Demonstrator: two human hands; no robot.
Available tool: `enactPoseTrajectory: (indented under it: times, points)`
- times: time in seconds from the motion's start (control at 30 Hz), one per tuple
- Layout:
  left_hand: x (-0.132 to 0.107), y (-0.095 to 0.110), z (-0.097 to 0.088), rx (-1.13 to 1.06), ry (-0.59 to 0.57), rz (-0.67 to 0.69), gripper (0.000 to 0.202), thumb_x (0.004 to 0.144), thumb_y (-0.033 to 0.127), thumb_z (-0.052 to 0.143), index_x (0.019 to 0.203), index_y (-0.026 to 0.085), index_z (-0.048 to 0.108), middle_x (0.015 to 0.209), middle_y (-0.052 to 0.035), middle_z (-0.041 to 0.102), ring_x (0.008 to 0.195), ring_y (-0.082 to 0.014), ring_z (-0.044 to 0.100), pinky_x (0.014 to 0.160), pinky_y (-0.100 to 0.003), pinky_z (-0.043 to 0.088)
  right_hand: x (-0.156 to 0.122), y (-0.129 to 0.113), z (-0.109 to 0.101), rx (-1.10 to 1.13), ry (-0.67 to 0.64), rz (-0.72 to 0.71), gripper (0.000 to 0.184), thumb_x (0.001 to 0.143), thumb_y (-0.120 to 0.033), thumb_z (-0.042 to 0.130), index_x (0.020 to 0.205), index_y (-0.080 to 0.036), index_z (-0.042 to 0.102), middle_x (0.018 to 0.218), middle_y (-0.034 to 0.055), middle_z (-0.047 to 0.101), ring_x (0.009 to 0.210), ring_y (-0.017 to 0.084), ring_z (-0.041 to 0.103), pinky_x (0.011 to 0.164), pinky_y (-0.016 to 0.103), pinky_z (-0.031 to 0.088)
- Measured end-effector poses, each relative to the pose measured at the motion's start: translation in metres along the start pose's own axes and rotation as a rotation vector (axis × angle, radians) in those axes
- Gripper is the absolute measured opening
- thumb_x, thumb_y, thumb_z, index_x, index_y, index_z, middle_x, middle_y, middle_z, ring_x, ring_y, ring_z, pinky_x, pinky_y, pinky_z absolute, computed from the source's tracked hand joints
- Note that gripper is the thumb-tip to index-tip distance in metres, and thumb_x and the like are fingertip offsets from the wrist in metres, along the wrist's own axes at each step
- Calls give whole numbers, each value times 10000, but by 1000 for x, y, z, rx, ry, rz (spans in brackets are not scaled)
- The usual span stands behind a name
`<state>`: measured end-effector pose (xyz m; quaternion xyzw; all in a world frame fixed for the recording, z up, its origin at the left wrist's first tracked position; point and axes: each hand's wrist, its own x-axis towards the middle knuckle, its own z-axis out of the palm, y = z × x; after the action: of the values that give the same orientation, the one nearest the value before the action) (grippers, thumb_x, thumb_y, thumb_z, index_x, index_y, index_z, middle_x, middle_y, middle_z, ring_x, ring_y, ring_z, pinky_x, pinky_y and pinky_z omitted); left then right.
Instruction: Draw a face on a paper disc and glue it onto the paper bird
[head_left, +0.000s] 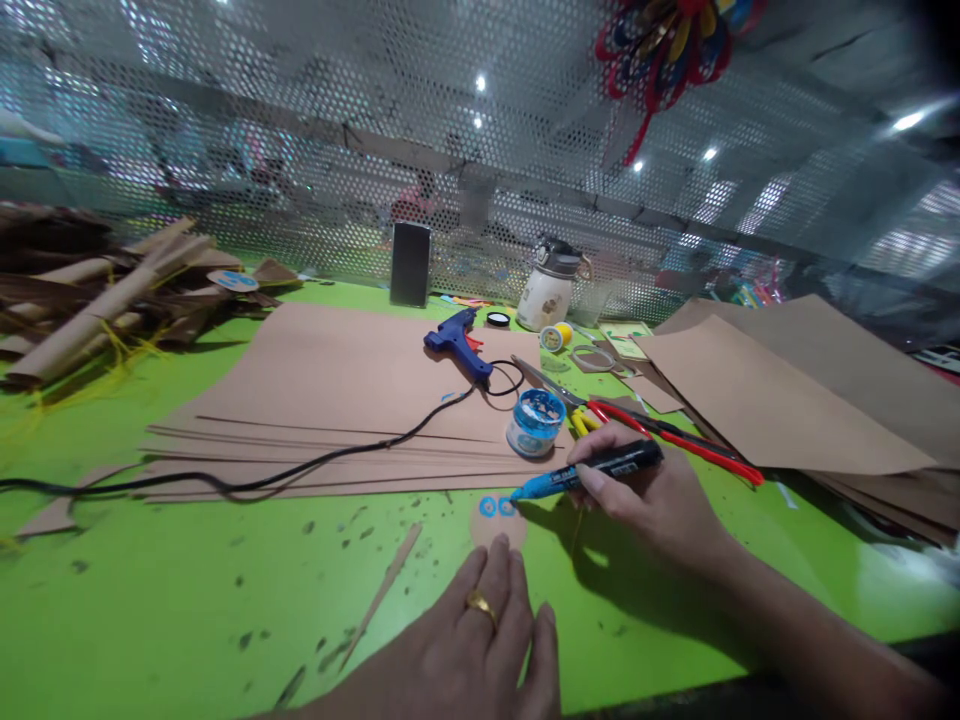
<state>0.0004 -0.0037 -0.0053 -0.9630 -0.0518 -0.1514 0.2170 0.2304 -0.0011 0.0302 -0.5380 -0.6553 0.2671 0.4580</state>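
A small round piece of brown paper (pixel 487 532) lies on the green table, with two blue rings painted side by side near its far edge. My left hand (pixel 480 630) presses on its near part, fingers stretched out flat, a gold ring on one of them. In my right hand (pixel 637 500) is a black marker pen (pixel 615 462), its tip end coated in blue and touching or just over the right blue ring. Just beyond the marker stands an open glass jar of blue paint (pixel 535 425), its rim smeared with paint.
Stacked brown paper sheets (pixel 337 360) carry a blue glue gun (pixel 459 345) and its black cord (pixel 322 458). Red-handled scissors (pixel 675 435) lie right of the jar. A phone (pixel 410 264) and a white bottle (pixel 546 290) stand behind. More brown paper (pixel 780 390) is at right, rolled paper (pixel 112 310) at left.
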Motion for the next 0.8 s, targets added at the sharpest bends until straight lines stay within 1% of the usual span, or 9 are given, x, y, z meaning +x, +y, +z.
enactPoseTrajectory:
  times: [0.13,0.2,0.3,0.43,0.6,0.73,0.8]
  points:
    - [1,-1,-1,-16,-14,3,313,901,198,494,1183,61,497,1142,-247,643,1114,-351,604,943,-476,481,-4,-3,-2,-145,0,-199,108,767,-120,606,838,-200,625,740,-3,646,664,124,611,608,225,501]
    - [2,-2,-1,-18,-19,8,316,904,207,485,1181,56,497,1144,-252,640,1117,-355,602,939,-474,490,-5,-3,-1,-166,-21,-257,129,759,-107,609,845,-202,623,745,-5,654,662,123,617,609,219,506]
    - [1,-2,-1,-19,-51,14,337,904,214,488,1200,53,485,1172,-254,626,1140,-363,585,950,-477,489,-6,-3,0,-162,-36,-306,160,749,-87,608,864,-197,621,751,-4,661,659,120,626,607,208,515]
    - [0,-1,-3,-29,-79,19,370,899,222,511,1223,47,473,1200,-261,608,1173,-367,559,968,-484,476,-6,-3,2,-182,-30,-339,182,736,-73,615,877,-188,626,778,11,674,697,133,641,637,220,525]
    - [-1,0,-3,-30,-52,5,334,898,196,499,1200,52,490,1178,-252,625,1140,-364,585,949,-483,490,-7,-3,1,-184,-72,-296,153,767,-107,617,891,-198,613,780,20,674,709,155,644,634,249,521]
    - [0,0,-3,-30,-27,-6,301,897,162,492,1179,58,504,1161,-255,632,1132,-367,591,930,-479,497,-10,-2,0,-219,-104,-335,157,781,-126,619,913,-210,601,802,25,661,744,175,639,690,289,520]
    - [0,0,-2,-35,-28,-8,301,897,156,501,1181,58,501,1168,-259,627,1141,-369,584,940,-485,486,-11,-3,-1,-241,-116,-354,155,783,-124,615,907,-214,596,801,25,659,754,182,641,692,294,516]
